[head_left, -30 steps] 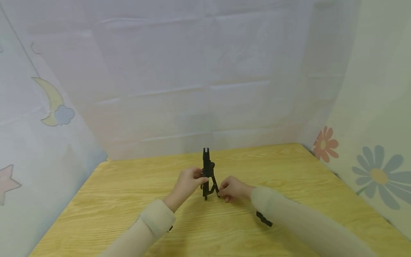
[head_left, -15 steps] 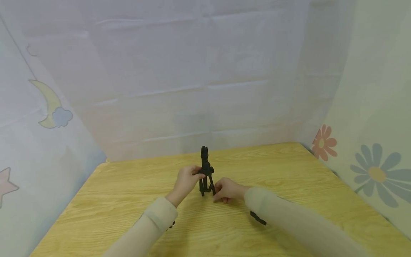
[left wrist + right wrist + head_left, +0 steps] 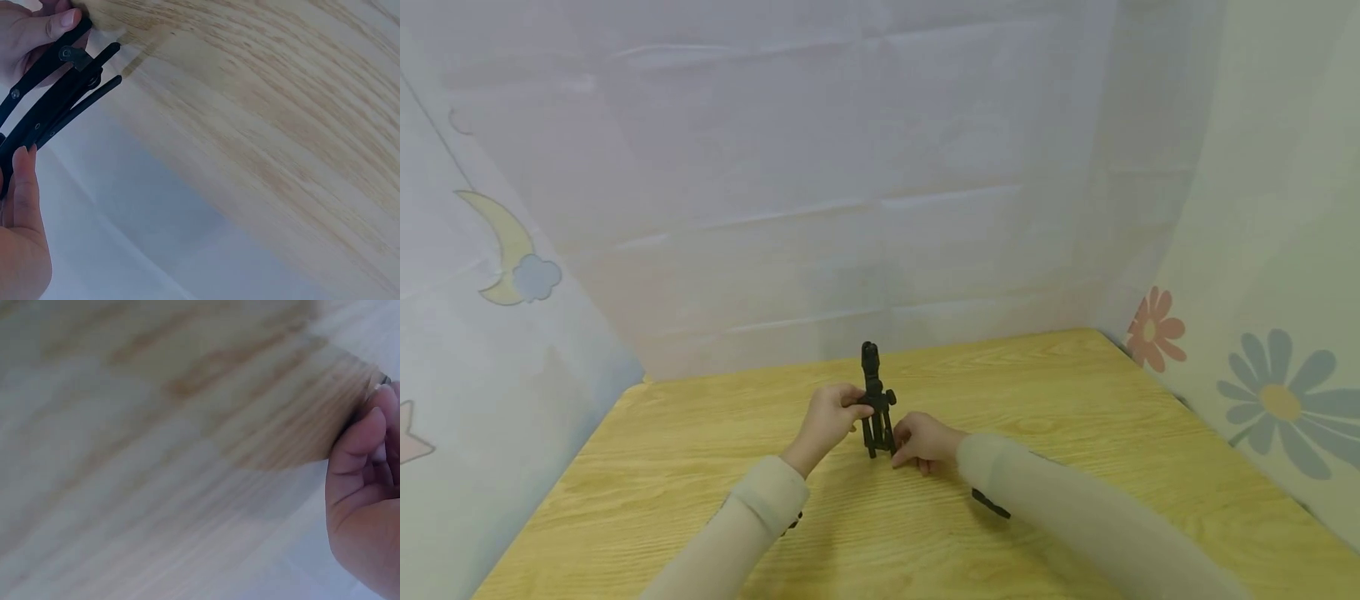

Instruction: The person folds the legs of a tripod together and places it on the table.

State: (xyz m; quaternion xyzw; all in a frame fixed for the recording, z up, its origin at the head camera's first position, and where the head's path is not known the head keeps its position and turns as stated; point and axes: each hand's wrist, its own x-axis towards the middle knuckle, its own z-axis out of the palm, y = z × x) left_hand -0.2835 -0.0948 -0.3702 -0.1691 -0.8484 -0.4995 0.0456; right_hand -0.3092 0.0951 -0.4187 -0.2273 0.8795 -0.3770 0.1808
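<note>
We see a black tripod (image 3: 876, 392) roughly upright over the middle of the wood-grained counter (image 3: 700, 433); whether its feet touch the surface we cannot tell. Our left grip (image 3: 830, 414) is grasping it, thumb and fingers closed around the part just above the legs. Our right grip (image 3: 925, 440) has the lower end of one leg pinched between thumb and bent fingers. Both forearms, in cream sleeves (image 3: 1075, 508), reach forward and angle inward. Beyond the counter we find a pale, creased sheet (image 3: 812, 167).
</note>
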